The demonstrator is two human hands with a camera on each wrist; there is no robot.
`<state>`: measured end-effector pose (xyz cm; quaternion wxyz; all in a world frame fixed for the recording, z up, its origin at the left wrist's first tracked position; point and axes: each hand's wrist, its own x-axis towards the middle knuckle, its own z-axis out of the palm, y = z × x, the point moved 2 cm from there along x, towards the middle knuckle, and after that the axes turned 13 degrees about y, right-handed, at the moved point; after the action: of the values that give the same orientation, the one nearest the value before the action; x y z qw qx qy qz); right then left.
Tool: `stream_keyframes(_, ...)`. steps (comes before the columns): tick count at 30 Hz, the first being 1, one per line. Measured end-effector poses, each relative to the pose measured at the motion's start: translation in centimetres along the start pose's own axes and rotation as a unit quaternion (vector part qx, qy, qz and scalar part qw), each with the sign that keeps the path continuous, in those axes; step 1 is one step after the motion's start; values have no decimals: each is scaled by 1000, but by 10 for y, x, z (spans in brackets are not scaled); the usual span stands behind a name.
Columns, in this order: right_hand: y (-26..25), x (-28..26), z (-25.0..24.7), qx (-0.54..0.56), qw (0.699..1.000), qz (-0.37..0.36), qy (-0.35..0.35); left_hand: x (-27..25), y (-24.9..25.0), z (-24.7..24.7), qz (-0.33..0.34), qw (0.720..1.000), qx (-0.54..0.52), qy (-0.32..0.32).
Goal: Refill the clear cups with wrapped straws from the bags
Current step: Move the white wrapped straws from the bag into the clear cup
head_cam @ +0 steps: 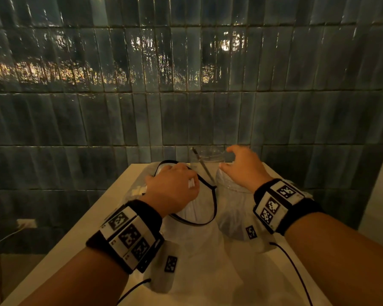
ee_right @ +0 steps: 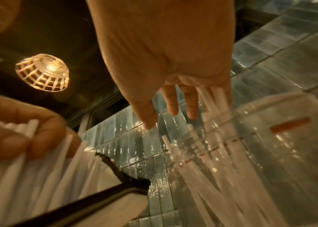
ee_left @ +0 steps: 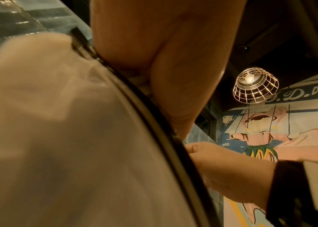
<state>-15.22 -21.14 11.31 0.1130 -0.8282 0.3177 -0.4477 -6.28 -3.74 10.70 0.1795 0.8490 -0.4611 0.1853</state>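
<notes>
Lower centre of the head view: left hand (head_cam: 172, 188) inside the mouth of a black-rimmed bag (head_cam: 199, 219) on a pale table (head_cam: 80, 230), fingers curled round a bunch of white wrapped straws (ee_right: 24, 147), seen at lower left of the right wrist view. Right of centre: right hand (head_cam: 243, 166) with fingers spread and loose, holding nothing, over a clear cup (ee_right: 266, 138) already holding wrapped straws; whether fingertips touch the rim cannot be told. Second clear cup (head_cam: 208, 156) just behind, against the dark tiled wall (head_cam: 186, 85). Right edge of the left wrist view: wall painting (ee_left: 290, 130) lettered "D. DEP", cut off by the frame; wire-cage lamp (ee_left: 255, 86) above it. Square coded markers on both wristbands (head_cam: 128, 236).
</notes>
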Motion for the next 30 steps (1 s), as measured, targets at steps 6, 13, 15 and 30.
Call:
stream_keyframes(6,-34,-26,-10,81,990,-116,-12,0,0,-1,-1,1000,3,-3)
stream_keyframes(13,-42,-53,1,201,944,36,-257,0,0,-4,2,1000,4,-25)
stream_keyframes(15,-42,-61,6,227,922,75,-304,-1,-1,-5,11,1000,-6,-18)
stream_keyframes(30,-60,-84,6,261,921,23,-289,-22,1,-19,151,954,-242,91)
